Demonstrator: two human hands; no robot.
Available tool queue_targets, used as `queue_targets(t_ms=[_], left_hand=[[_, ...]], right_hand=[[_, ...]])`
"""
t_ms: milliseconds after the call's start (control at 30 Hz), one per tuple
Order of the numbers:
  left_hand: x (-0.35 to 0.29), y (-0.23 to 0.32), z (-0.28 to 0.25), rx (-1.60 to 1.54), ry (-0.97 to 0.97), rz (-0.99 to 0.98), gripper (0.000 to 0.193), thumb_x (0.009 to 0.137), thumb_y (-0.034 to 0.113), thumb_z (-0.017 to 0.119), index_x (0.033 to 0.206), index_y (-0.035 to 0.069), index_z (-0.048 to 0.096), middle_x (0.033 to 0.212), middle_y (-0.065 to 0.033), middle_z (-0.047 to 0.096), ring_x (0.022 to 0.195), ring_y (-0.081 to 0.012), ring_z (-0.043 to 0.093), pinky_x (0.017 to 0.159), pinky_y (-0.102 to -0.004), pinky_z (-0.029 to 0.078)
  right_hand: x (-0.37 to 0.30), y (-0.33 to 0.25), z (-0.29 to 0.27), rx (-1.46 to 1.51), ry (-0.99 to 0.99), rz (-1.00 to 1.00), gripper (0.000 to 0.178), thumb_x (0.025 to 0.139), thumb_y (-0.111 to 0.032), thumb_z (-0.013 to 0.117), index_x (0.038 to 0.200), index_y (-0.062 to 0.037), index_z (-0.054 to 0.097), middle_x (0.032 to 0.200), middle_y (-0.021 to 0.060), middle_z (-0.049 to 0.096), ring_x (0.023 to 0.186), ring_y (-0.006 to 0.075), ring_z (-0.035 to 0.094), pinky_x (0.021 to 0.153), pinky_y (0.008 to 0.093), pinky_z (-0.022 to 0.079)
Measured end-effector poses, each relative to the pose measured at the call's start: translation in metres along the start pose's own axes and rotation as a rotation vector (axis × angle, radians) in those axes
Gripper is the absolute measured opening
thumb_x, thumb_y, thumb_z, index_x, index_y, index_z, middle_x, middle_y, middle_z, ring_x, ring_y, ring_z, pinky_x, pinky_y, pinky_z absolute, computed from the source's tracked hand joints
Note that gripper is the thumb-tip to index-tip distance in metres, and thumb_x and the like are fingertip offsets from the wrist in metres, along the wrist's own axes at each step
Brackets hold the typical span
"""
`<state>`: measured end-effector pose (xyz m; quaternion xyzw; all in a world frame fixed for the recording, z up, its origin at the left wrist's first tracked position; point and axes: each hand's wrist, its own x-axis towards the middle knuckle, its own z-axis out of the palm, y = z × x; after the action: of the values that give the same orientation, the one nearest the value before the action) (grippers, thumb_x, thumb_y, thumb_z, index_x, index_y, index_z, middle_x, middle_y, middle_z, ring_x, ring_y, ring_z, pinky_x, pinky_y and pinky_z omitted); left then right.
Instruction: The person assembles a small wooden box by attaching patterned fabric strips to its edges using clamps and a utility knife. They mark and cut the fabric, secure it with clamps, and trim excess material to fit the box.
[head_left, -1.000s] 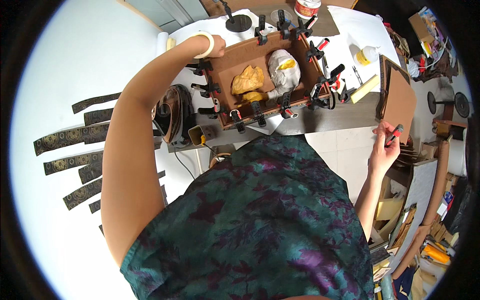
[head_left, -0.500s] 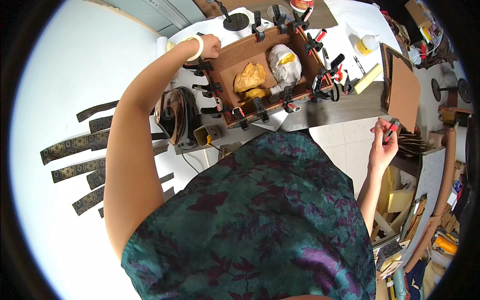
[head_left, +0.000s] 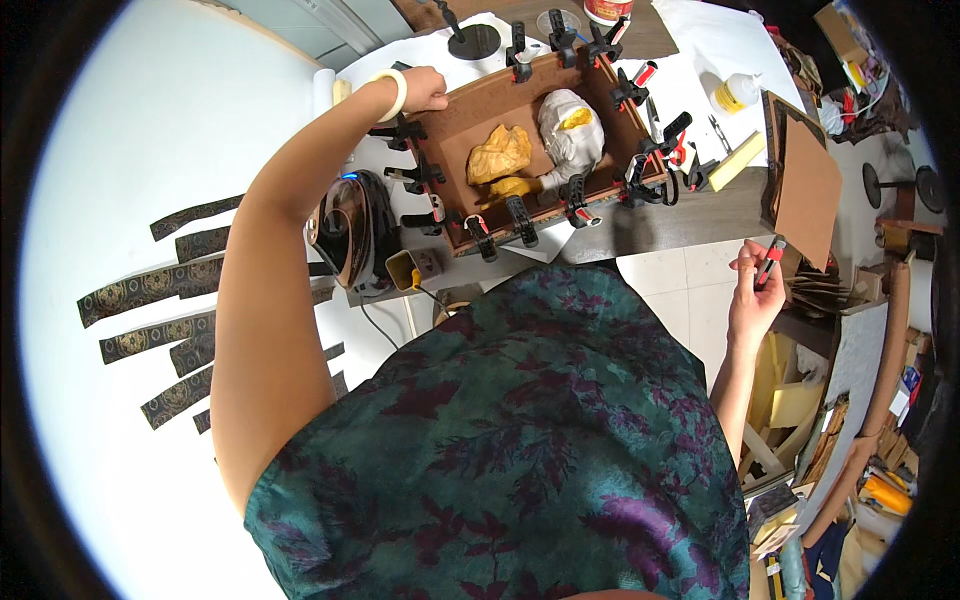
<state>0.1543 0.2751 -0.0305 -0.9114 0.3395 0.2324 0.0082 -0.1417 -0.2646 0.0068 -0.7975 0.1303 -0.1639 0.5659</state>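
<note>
A brown, open-topped rectangular box (head_left: 490, 112) sits on the table, with several black spring clamps (head_left: 520, 222) gripping its walls all round. Inside lie a yellow crumpled bundle (head_left: 500, 155), a white wrapped bundle (head_left: 572, 150) with a yellow patch, and a smaller yellow piece (head_left: 512, 188). My left hand (head_left: 425, 90), a pale bangle (head_left: 393, 95) on its wrist, is closed at the box's back left corner; its fingertips and anything in them are hidden. Off the table's front edge, to the right, my right hand (head_left: 755, 300) holds a black and red clamp (head_left: 770, 262).
Left of the box stand a dark rounded appliance (head_left: 370, 225) and a small square container (head_left: 402, 268). Dark patterned strips (head_left: 150, 290) lie at far left. A white bottle (head_left: 737, 92), a yellow strip (head_left: 737, 160) and brown boards (head_left: 805, 185) are at right, above crowded shelves (head_left: 800, 400).
My right hand, still holding the clamp, has shifted slightly left. The left hand stays at the box corner, moved a little right. A blue light now shows on the dark appliance.
</note>
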Motion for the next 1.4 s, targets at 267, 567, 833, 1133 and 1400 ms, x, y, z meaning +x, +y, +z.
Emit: queue_targets(t_ms=[267,567,833,1133,1400], left_hand=[[-0.003,-0.009,0.006,-0.045,0.064,0.045,0.026,0.079,0.022,0.067,0.070,-0.003,0.063,0.066,-0.0227,0.062,0.061,-0.0403,0.059,0.060,-0.0462,0.049],[-0.004,-0.011,0.009,-0.052,0.085,0.019,0.029,0.079,0.024,0.070,0.069,-0.002,0.064,0.065,-0.0214,0.061,0.058,-0.0378,0.059,0.058,-0.0442,0.048],[-0.007,-0.015,0.015,-0.074,0.093,0.056,0.030,0.080,0.027,0.070,0.071,-0.001,0.066,0.066,-0.0219,0.062,0.061,-0.0391,0.061,0.059,-0.0438,0.050],[-0.008,-0.021,0.028,-0.063,0.206,0.098,0.030,0.080,0.026,0.068,0.068,-0.001,0.065,0.063,-0.0215,0.061,0.057,-0.0400,0.059,0.056,-0.0446,0.049],[-0.009,-0.019,0.027,-0.045,0.201,0.113,0.028,0.080,0.026,0.067,0.068,0.000,0.065,0.063,-0.0212,0.061,0.057,-0.0399,0.060,0.056,-0.0453,0.049]], right_hand=[[0.002,-0.002,0.003,-0.024,-0.021,0.009,0.025,0.099,-0.020,0.071,0.112,0.0019,0.068,0.093,0.0038,0.068,0.080,0.0113,0.063,0.077,0.0271,0.052],[0.003,0.001,0.004,-0.065,-0.037,0.008,0.025,0.099,-0.020,0.071,0.112,0.0018,0.068,0.093,0.0045,0.067,0.080,0.0114,0.064,0.077,0.0275,0.053],[0.002,0.004,0.012,-0.023,-0.044,0.036,0.026,0.098,-0.019,0.072,0.112,0.0030,0.068,0.093,0.0055,0.068,0.080,0.0124,0.064,0.077,0.0283,0.055],[0.002,0.001,0.021,-0.064,-0.057,0.046,0.025,0.099,-0.020,0.071,0.110,0.0025,0.068,0.088,0.0039,0.067,0.078,0.0110,0.064,0.076,0.0271,0.054],[0.000,0.004,0.024,-0.042,-0.096,0.058,0.028,0.099,-0.021,0.070,0.114,0.0021,0.068,0.092,0.0026,0.068,0.080,0.0091,0.061,0.078,0.0243,0.049]])
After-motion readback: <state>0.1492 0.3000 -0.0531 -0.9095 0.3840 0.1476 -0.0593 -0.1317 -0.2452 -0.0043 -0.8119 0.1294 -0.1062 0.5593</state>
